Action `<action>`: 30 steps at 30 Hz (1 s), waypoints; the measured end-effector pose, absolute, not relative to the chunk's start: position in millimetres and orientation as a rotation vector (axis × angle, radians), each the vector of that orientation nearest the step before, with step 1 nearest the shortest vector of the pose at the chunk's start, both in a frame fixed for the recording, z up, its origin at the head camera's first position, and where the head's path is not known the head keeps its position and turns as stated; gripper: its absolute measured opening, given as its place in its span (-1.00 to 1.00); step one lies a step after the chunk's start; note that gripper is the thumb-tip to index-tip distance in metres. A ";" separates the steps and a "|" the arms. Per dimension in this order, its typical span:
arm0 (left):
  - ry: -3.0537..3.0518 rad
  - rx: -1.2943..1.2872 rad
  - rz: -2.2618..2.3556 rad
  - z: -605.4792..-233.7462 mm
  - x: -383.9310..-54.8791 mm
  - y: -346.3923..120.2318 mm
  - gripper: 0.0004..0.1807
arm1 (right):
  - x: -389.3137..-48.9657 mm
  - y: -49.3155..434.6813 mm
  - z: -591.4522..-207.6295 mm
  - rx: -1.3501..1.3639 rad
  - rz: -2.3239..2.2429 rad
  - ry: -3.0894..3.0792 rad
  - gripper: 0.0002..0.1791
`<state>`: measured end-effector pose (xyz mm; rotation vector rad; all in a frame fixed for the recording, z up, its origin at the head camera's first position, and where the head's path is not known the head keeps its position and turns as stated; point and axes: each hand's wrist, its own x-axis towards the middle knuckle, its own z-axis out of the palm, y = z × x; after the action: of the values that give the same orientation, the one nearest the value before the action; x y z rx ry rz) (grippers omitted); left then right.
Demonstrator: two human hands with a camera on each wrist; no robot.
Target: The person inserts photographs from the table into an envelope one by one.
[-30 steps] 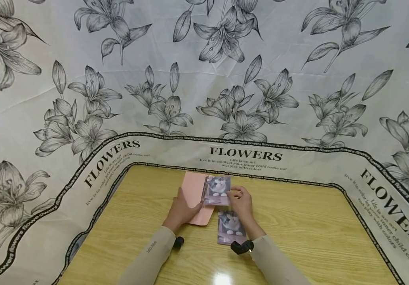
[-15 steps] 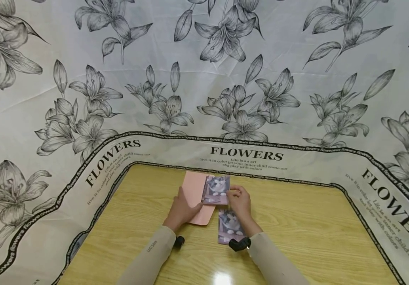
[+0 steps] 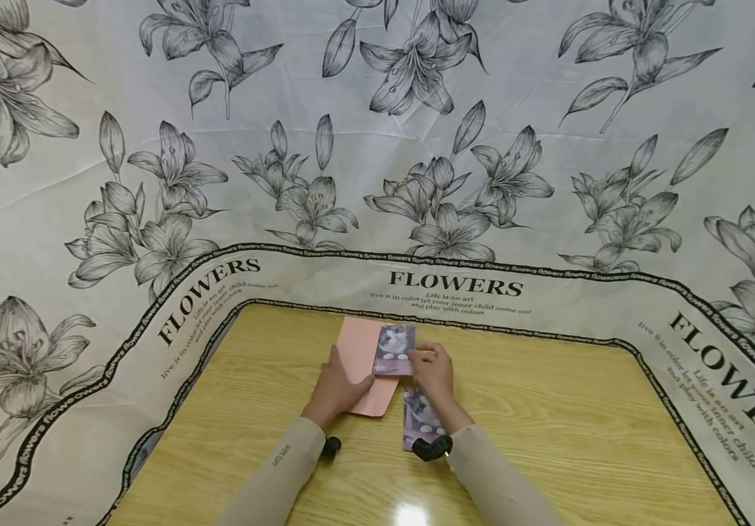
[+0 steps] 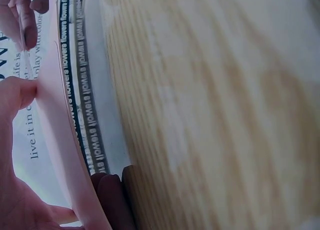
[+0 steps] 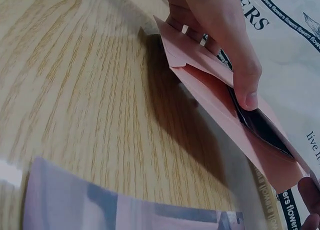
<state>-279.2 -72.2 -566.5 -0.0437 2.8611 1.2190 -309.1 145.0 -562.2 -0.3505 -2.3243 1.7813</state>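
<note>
A pink envelope (image 3: 357, 343) is held up off the table by my left hand (image 3: 336, 389), thumb on its near face and fingers behind. In the right wrist view the left thumb sits at the envelope's gaping mouth, and something dark shows inside it. With my right hand (image 3: 434, 374) I pinch the right edge of a cat photo card (image 3: 394, 349), whose left part goes into the envelope's mouth and is hidden. A second cat photo card (image 3: 416, 418) lies on the table below, partly covered by my right wrist.
The wood-grain table (image 3: 548, 424) stretches around both hands. A white cloth with printed flowers (image 3: 443, 219) rises behind it and along both sides, its black lettered border meeting the table's far edge close behind the envelope.
My right hand has moved left with the cat photo card, and less of the card shows outside the envelope. My left hand and the envelope have stayed nearly in place.
</note>
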 end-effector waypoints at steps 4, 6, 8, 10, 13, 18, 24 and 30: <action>2.866 -0.045 1.215 -567.9 -280.1 -71.7 0.32 | -309.0 139.2 -560.2 -0.373 1.819 -2.314 -0.74; 2.863 -0.046 1.218 -568.0 -280.1 -71.9 0.32 | -309.4 136.8 -559.3 -0.378 1.829 -2.309 -0.74; 2.857 -0.047 1.224 -567.7 -279.8 -71.7 0.32 | -310.1 134.9 -559.7 -0.384 1.828 -2.307 -0.76; 2.853 -0.050 1.226 -567.5 -279.6 -71.5 0.32 | -310.9 133.0 -561.1 -0.383 1.820 -2.306 -0.76; 2.852 -0.048 1.227 -566.9 -279.6 -71.2 0.32 | -312.7 130.3 -563.8 -0.383 1.795 -2.320 -0.76; 2.866 -0.036 1.236 -565.2 -279.4 -71.6 0.31 | -315.2 126.1 -567.3 -0.376 1.773 -2.345 -0.77; 2.862 -0.044 1.231 -567.1 -279.7 -71.3 0.31 | -315.9 120.8 -569.1 -0.369 1.823 -2.311 -0.77; 2.857 -0.056 1.227 -567.8 -280.3 -71.3 0.31 | -318.0 116.4 -570.0 -0.349 1.818 -2.329 -0.77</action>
<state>-280.3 -71.3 -567.8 -0.0562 2.8568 1.2271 -318.0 116.4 -570.0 -0.3491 -2.3295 1.8184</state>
